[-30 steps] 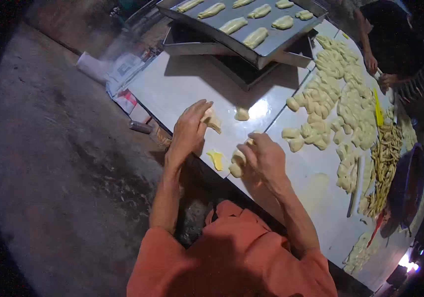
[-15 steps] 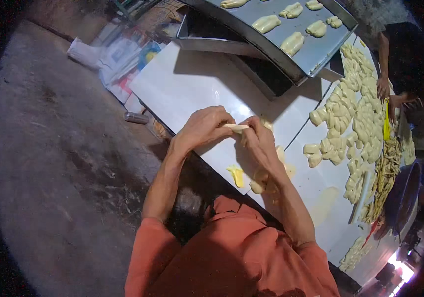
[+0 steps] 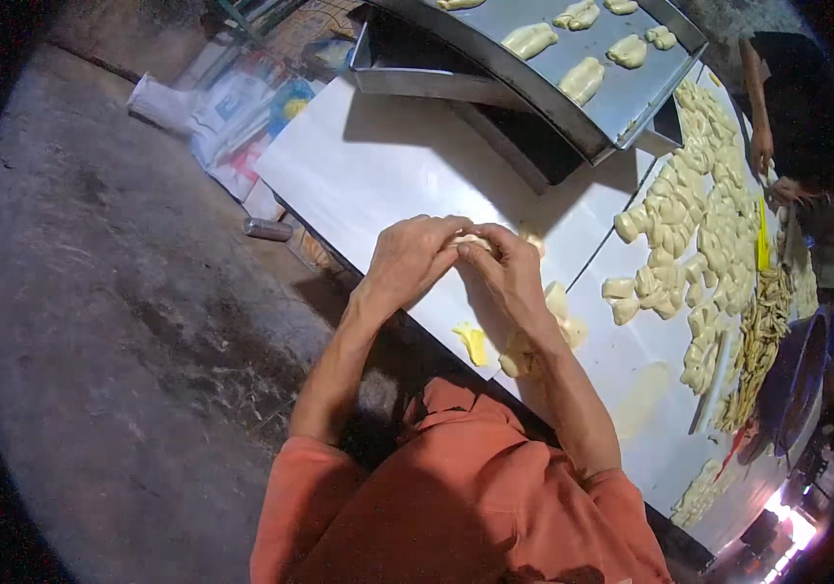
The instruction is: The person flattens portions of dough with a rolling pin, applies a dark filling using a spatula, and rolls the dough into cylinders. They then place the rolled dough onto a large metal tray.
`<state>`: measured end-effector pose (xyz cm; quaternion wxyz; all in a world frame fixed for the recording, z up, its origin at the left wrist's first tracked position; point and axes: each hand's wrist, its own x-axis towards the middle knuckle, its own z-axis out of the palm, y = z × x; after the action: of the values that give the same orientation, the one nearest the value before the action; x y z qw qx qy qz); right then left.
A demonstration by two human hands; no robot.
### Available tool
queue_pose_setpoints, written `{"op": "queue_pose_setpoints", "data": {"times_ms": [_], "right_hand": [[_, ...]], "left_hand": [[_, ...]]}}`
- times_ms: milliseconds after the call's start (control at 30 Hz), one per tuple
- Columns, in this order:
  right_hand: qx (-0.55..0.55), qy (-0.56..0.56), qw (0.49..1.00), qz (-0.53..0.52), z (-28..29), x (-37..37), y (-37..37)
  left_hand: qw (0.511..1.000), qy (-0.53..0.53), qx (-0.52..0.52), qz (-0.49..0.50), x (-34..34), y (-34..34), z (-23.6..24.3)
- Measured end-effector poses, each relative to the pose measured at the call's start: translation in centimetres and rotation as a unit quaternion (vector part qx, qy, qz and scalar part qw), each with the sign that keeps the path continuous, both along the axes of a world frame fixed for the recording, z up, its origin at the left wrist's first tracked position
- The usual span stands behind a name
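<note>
Between my two hands is a small piece of pale dough [image 3: 471, 242], pinched at both ends above the white table [image 3: 339, 146]. My left hand [image 3: 419, 255] closes on its left end, and my right hand [image 3: 507, 270] grips the other end with thumb and fingers. Most of the dough is covered by my fingers. Beside my right wrist lie a few dough pieces [image 3: 557, 300], partly hidden by my forearm. A yellow smear or scraper-like piece [image 3: 472, 344] rests near the table's front edge; I cannot make out which.
Ahead, stacked metal trays [image 3: 573, 127] stand on the table, the top one bearing shaped dough pieces [image 3: 582, 80]. Many dough lumps [image 3: 675, 209] cover the right side, near a pile of brownish strips [image 3: 765, 311]. A co-worker [image 3: 797, 117] stands at the far right. Plastic bags [image 3: 232, 112] lie left.
My hands have come closer together around the dough, and less of it shows. At the far right, the co-worker's hands have shifted.
</note>
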<state>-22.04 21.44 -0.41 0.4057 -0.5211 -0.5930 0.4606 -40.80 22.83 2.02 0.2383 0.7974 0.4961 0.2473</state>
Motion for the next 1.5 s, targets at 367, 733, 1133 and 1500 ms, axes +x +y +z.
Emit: {"op": "queue_pose_setpoints", "data": {"times_ms": [367, 733, 1133, 1500], "right_hand": [[-0.283, 0.232, 0.927, 0.087, 4.7, 6.8, -3.9], [-0.251, 0.271, 0.897, -0.244, 6.9, 23.1, -20.5], [-0.036, -0.249, 0.905, -0.343, 3.0, 36.0, -33.7], [0.035, -0.188, 0.947, -0.257, -0.1, 38.9, -35.5]], "left_hand": [[0.984, 0.152, 0.091, -0.013, 0.9, -2.0, -3.0], [0.976, 0.179, 0.071, 0.098, 1.9, -4.6, -1.1], [0.968, -0.006, -0.001, -0.249, 31.6, -20.8, 3.1], [0.948, 0.010, -0.049, -0.314, 37.1, -27.8, 0.7]]}}
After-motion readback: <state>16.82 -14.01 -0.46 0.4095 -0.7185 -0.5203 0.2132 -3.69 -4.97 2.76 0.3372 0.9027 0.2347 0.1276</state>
